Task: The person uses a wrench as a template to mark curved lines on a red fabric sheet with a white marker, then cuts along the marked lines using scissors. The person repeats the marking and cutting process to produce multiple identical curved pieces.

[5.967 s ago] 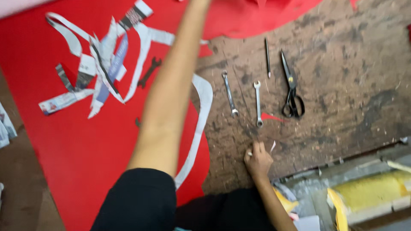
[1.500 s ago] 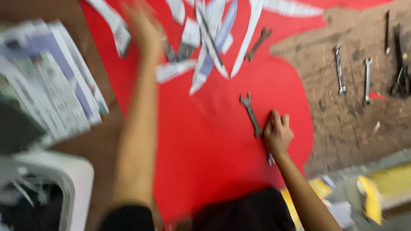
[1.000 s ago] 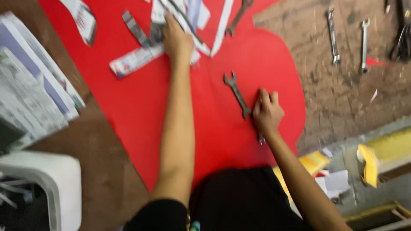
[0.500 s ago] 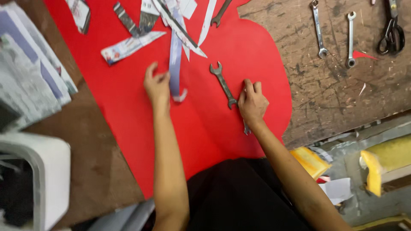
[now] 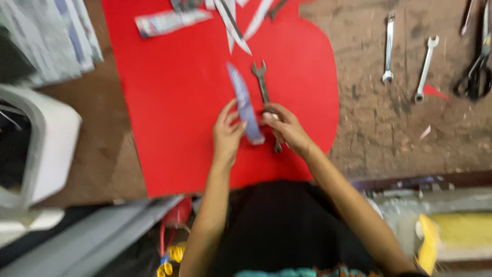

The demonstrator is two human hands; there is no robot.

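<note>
The left hand (image 5: 228, 128) pinches a paper strip (image 5: 244, 102) on the red sheet (image 5: 174, 102); just right, the right hand (image 5: 287, 128) presses, apparently ungripping, a wrench (image 5: 264, 92).

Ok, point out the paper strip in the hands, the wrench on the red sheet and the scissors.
paper strip (image 5: 243, 100), head view, middle of the strip
wrench (image 5: 262, 82), head view, upper shaft
scissors (image 5: 475, 77), head view, handle loops

Worn brown tabletop (image 5: 389, 133) — red sheet (image 5: 174, 113); two spanners (image 5: 407, 56); scissors (image 5: 476, 72); newspapers (image 5: 56, 36).
</note>
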